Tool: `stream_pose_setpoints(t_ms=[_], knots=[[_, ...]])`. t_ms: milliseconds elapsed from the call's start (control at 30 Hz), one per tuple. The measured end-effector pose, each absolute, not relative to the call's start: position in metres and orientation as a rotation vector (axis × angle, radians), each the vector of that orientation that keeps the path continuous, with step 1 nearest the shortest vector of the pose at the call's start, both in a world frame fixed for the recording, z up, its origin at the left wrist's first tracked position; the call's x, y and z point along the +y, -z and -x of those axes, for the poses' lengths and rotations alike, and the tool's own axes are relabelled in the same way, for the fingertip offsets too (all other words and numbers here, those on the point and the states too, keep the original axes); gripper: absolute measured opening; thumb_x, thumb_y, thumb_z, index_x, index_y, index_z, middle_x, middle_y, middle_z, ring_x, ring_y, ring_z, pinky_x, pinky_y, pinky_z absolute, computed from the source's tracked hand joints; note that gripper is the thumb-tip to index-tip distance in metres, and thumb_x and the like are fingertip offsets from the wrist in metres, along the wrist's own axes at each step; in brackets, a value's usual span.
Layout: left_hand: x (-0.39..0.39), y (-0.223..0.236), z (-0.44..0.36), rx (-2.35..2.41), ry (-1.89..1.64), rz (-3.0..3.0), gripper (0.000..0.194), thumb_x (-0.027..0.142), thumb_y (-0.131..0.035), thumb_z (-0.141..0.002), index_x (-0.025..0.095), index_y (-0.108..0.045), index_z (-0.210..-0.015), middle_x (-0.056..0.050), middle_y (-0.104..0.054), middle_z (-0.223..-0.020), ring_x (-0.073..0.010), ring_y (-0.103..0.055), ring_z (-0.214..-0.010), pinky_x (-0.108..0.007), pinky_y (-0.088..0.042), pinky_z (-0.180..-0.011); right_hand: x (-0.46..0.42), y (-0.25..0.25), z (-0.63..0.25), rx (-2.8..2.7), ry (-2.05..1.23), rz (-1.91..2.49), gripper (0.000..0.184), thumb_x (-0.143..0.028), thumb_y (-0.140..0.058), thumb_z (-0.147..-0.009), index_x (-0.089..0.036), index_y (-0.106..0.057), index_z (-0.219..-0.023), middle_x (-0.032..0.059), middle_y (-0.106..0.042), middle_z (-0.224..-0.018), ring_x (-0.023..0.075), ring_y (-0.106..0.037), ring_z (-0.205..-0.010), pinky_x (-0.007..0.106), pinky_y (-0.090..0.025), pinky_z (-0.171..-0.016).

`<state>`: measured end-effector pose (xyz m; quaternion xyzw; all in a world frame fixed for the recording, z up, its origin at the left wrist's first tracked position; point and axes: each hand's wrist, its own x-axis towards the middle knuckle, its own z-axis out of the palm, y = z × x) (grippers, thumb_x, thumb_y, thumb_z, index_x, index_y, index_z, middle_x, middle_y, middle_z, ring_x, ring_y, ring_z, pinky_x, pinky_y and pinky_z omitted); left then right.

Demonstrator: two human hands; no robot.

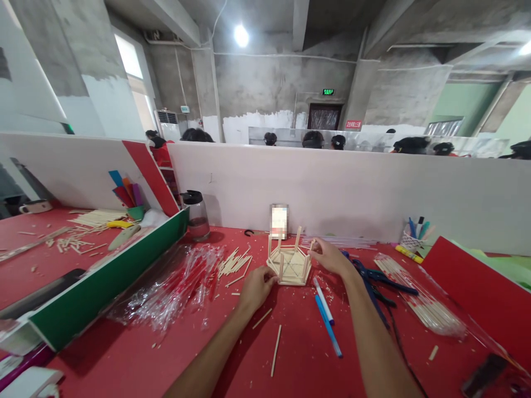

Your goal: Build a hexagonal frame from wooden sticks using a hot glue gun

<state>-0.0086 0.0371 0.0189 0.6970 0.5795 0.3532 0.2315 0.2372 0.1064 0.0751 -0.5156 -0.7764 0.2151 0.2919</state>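
Observation:
A small six-sided frame of wooden sticks (293, 267), with several upright posts around a flat base, sits on the red table. My left hand (256, 286) is at its front left, fingers closed on the edge of the base. At the right corner, my right hand (328, 256) pinches a short upright stick (312, 245) against the frame. Just in front of the frame lie a white pen (323, 300) and a blue pen (328, 326). Loose sticks (234, 262) are heaped to the left, and a single stick (276, 350) lies nearer to me.
Crumpled clear plastic packaging (178, 282) covers the table at left, near a jug (197, 216). Blue-handled pliers (384, 279) and a bag of sticks (418, 296) lie at right. A phone-like screen (279, 220) leans on the white partition (352, 193). Green (112, 282) and red (477, 287) boards flank the table.

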Motion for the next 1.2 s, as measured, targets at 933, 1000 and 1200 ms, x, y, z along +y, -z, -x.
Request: stream_pose_setpoints(t_ms=[933, 1000, 1200], knots=[[0.039, -0.039, 0.129, 2.163, -0.743, -1.884, 0.03, 0.013, -0.047, -0.085, 0.022, -0.065, -0.107, -0.007, -0.075, -0.1, -0.0231, -0.069, -0.096, -0.028, -0.046, -0.078, 0.105, -0.082, -0.237, -2.08, -0.517, 1.331, 0.005, -0.025, -0.057, -0.081, -0.021, -0.058, -0.083, 0.0034, -0.071, -0.084, 0.0203, -0.065, -0.083, 0.03, -0.047, -0.078], [0.038, -0.041, 0.126, 2.184, -0.731, -1.899, 0.035, 0.012, -0.046, -0.086, 0.022, -0.065, -0.114, -0.008, -0.074, -0.105, -0.0232, -0.068, -0.098, -0.028, -0.046, -0.079, 0.105, -0.083, -0.236, -2.067, -0.495, 1.34, 0.006, -0.024, -0.056, -0.081, -0.021, -0.06, -0.084, 0.0037, -0.071, -0.084, 0.0207, -0.065, -0.083, 0.03, -0.047, -0.077], [0.035, -0.045, 0.117, 2.188, -0.731, -1.976, 0.026, 0.026, -0.045, -0.094, 0.02, -0.07, -0.097, -0.009, -0.073, -0.102, -0.0253, -0.067, -0.093, -0.031, -0.046, -0.076, 0.104, -0.086, -0.234, -2.044, -0.439, 1.349, 0.01, -0.025, -0.054, -0.082, -0.021, -0.063, -0.086, 0.0053, -0.072, -0.085, 0.0218, -0.065, -0.083, 0.03, -0.046, -0.076]])
